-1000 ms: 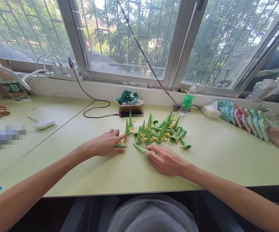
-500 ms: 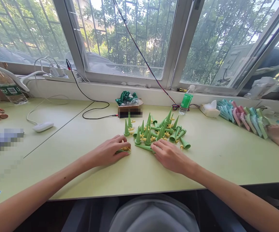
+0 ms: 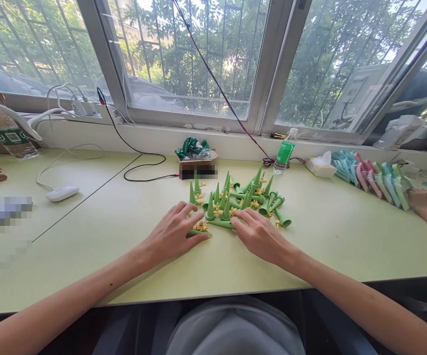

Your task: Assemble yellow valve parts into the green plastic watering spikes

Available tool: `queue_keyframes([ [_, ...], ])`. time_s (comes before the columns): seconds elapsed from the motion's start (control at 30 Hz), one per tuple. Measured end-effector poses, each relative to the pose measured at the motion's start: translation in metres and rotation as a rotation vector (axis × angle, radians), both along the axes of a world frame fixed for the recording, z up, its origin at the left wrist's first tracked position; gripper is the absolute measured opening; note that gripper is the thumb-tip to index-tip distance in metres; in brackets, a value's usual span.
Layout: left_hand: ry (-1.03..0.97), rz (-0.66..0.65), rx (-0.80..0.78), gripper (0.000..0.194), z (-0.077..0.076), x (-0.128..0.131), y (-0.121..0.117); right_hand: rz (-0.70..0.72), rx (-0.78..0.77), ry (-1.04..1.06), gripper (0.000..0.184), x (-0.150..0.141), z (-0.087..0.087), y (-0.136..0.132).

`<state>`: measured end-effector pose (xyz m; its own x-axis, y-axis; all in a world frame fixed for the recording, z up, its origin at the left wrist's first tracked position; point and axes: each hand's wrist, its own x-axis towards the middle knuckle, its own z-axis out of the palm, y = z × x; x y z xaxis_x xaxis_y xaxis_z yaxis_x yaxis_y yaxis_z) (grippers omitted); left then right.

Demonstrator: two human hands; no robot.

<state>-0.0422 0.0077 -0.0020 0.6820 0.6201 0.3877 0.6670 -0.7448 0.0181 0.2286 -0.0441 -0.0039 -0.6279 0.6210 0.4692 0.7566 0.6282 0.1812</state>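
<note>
My left hand (image 3: pixel 178 224) rests on the table with thumb and fingers apart, curved around a few small yellow fittings (image 3: pixel 200 227) and a green cone (image 3: pixel 200 233) lying along the thumb. At the front of the pile, my right hand (image 3: pixel 260 231) has its fingers bent over the wide end of another green cone (image 3: pixel 219 224), whose tip points left. Between and behind both hands are several green cones (image 3: pixel 210 209), some upright and others on their sides, with yellow fittings (image 3: pixel 231 211) among them.
Behind the pile sits a small cardboard box (image 3: pixel 198 160) with green plastic. Further right are a water bottle (image 3: pixel 284 152), a tissue box (image 3: pixel 321 165) and wrapped pastel items (image 3: pixel 377 180), touched by another person's hand (image 3: pixel 422 198). A white mouse (image 3: pixel 62 193) lies left.
My left hand has slid right, and the yellow fittings and green cone beside it have shifted the same way. Its thumb and fingers are wider apart. My right hand has hardly moved.
</note>
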Motion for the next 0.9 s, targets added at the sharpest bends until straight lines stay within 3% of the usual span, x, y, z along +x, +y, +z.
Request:
queue_keyframes([
  [0.13,-0.054,0.132,-0.057,0.047,-0.005,-0.008,0.001,0.026,0.048,0.073,0.016,0.000,0.016,0.003],
  [0.23,-0.091,0.135,-0.164,0.043,-0.009,-0.008,0.000,0.036,0.076,0.148,0.016,0.003,0.032,0.016],
  [0.37,-0.152,0.106,-0.194,0.035,-0.012,-0.002,-0.003,-0.018,0.070,0.276,0.012,0.008,0.058,0.049],
  [0.53,-0.127,0.081,-0.192,0.031,-0.009,0.002,-0.005,-0.121,-0.098,0.292,0.021,0.010,0.084,0.095],
  [0.7,-0.092,0.035,-0.072,0.029,-0.002,0.006,-0.007,-0.178,-0.243,0.163,0.027,0.002,0.094,0.123],
  [0.9,0.059,-0.196,0.182,0.024,0.009,0.029,-0.004,-0.191,-0.394,0.093,0.013,-0.009,0.093,0.137],
])
